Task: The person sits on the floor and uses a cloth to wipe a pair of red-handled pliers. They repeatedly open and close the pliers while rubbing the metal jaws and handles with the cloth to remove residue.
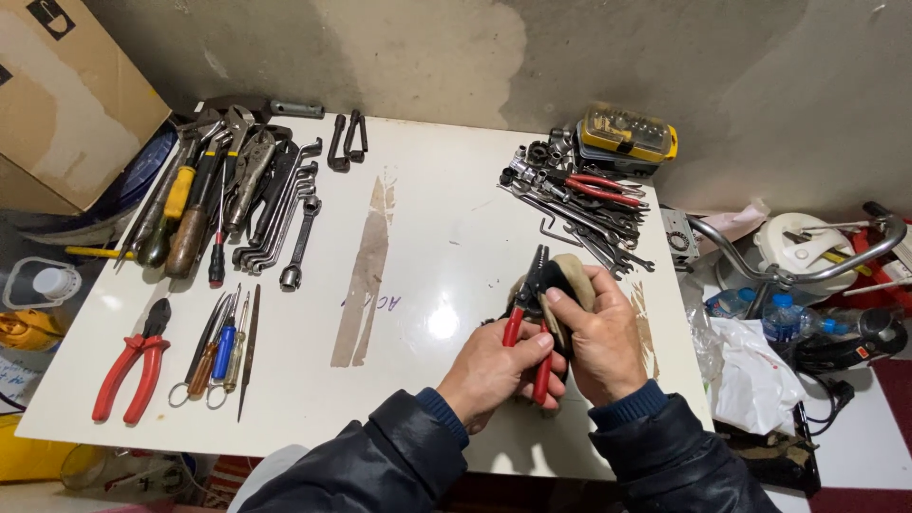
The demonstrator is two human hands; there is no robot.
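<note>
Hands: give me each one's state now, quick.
Left hand: closed on the red-handled pliers.
Right hand: closed, pressing a cloth against the pliers.

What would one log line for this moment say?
left hand: grips red-handled pliers | right hand: presses cloth to pliers | white table: sorted tools

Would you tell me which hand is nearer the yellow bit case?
Right. The right hand is below the bit case, on its side of the table; the left hand is lower and further left.
</note>
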